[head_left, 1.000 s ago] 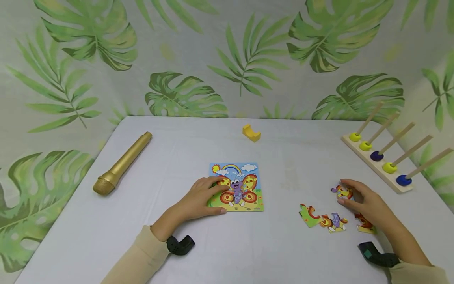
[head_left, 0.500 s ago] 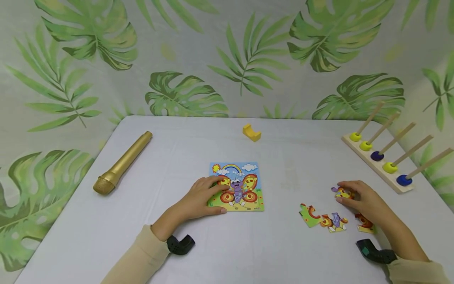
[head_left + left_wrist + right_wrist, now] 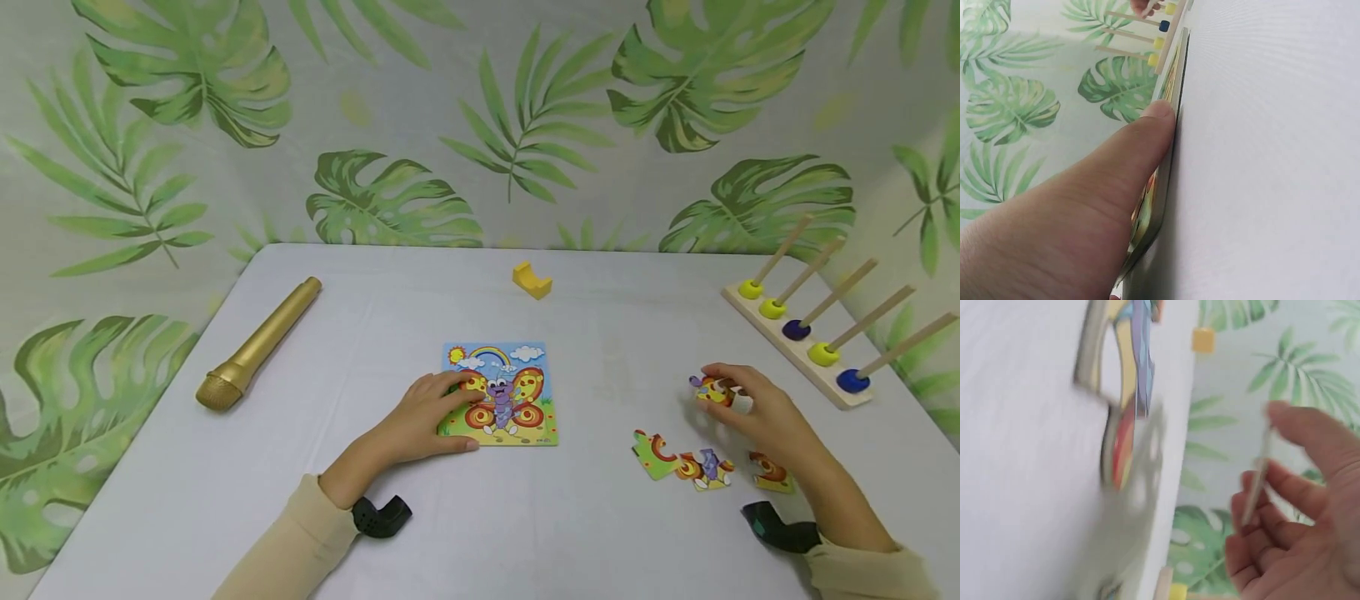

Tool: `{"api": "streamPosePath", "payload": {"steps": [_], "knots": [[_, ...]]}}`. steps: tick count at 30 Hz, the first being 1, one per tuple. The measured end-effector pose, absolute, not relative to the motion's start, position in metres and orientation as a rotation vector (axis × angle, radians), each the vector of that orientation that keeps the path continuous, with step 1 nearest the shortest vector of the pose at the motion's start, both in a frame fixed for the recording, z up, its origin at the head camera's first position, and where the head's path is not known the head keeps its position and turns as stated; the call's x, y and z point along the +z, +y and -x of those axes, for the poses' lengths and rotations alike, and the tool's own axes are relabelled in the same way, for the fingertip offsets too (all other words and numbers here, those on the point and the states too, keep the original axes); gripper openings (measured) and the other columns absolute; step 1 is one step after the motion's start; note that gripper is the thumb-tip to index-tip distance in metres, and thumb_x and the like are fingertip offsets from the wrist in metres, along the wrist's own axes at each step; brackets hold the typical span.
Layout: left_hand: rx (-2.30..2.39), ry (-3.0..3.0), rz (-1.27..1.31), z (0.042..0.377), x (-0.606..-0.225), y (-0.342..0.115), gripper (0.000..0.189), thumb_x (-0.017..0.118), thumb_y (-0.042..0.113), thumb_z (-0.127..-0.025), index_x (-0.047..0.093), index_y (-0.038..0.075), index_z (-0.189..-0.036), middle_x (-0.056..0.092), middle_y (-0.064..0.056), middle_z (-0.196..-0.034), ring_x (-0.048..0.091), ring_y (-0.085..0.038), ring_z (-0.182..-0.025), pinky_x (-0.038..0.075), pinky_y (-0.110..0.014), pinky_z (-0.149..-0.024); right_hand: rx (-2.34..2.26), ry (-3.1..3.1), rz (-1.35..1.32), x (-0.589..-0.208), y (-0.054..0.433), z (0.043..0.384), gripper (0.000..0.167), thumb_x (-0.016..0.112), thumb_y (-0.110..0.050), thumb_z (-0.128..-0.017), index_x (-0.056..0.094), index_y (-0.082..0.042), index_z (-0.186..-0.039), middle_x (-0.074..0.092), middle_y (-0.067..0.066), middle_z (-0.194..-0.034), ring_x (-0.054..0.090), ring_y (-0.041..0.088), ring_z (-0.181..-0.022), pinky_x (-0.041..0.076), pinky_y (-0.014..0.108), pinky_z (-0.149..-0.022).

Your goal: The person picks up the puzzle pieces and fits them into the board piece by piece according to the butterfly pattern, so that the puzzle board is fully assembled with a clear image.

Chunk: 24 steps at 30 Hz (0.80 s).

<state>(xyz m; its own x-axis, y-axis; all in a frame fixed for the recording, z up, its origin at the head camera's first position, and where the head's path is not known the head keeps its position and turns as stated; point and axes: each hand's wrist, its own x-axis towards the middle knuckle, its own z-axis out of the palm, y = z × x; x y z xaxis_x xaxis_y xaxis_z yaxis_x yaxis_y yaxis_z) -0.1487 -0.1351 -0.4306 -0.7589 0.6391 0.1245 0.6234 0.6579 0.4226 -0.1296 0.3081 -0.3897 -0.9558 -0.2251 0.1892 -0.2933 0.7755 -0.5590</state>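
Note:
My left hand [image 3: 427, 421] lies on the left side of a square butterfly picture board [image 3: 536, 392], fingers over the picture. In the left wrist view its thumb [image 3: 1141, 134] rests along the near edge of the board [image 3: 1172, 106]. At the right, my right hand [image 3: 765, 417] pinches a puzzle piece [image 3: 712, 392] with yellow, red and purple print. The right wrist view shows this puzzle piece [image 3: 1255, 494] edge-on between thumb and fingers, up off the table. Below that hand lie a green puzzle piece [image 3: 654, 458], a purple-and-orange one [image 3: 708, 469] and a red-brown one [image 3: 771, 475].
A gold microphone [image 3: 262, 342] lies at the left of the white table. Towards the back stands a small yellow curved block [image 3: 532, 282]. A wooden peg rack [image 3: 795, 346] with yellow and blue beads is at the right, beyond my right hand.
My right hand has lifted the puzzle piece and moved slightly up and left with it, uncovering more of the red-brown piece. The left hand stays on the board.

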Motion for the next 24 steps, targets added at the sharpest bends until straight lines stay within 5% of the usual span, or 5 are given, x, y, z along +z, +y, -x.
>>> {"api": "streamPosePath", "payload": {"steps": [4, 8, 14, 24], "knots": [[0.695, 2.828, -1.075, 0.149, -0.431, -0.135, 0.066, 0.056, 0.06, -0.077, 0.044, 0.027, -0.133, 0.026, 0.0, -0.142, 0.019, -0.02, -0.129, 0.012, -0.042, -0.104, 0.965, -2.74, -0.547, -0.376, 0.277, 0.128, 0.044, 0.069, -0.013, -0.08, 0.053, -0.005, -0.119, 0.051, 0.008, -0.112, 0.043, 0.013, -0.093, 0.032, 0.01, -0.078], [0.688, 2.827, -1.063, 0.149, -0.432, -0.135, 0.065, 0.056, 0.06, -0.077, 0.044, 0.028, -0.132, 0.025, 0.001, -0.142, 0.019, -0.019, -0.129, 0.011, -0.041, -0.105, 1.037, -2.628, -0.721, -0.358, 0.236, 0.125, 0.045, 0.072, -0.002, -0.074, 0.055, -0.003, -0.116, 0.052, 0.007, -0.111, 0.046, 0.014, -0.092, 0.034, 0.01, -0.08], [0.671, 2.828, -1.052, 0.149, -0.432, -0.135, 0.064, 0.056, 0.06, -0.077, 0.044, 0.029, -0.132, 0.025, 0.001, -0.142, 0.018, -0.017, -0.129, 0.01, -0.039, -0.105, 1.138, -2.508, -0.914, -0.353, 0.183, 0.127, 0.045, 0.073, 0.0, -0.072, 0.057, -0.002, -0.114, 0.053, 0.006, -0.11, 0.049, 0.017, -0.099, 0.037, 0.014, -0.086], [0.688, 2.835, -1.079, 0.149, -0.431, -0.136, 0.063, 0.057, 0.059, -0.078, 0.046, 0.027, -0.131, 0.027, 0.0, -0.141, 0.021, -0.019, -0.128, 0.012, -0.04, -0.104, 1.061, -2.741, -0.988, -0.393, 0.138, 0.152, 0.045, 0.072, -0.014, -0.077, 0.058, -0.002, -0.118, 0.051, 0.009, -0.112, 0.047, 0.023, -0.101, 0.043, 0.039, -0.082]]}}
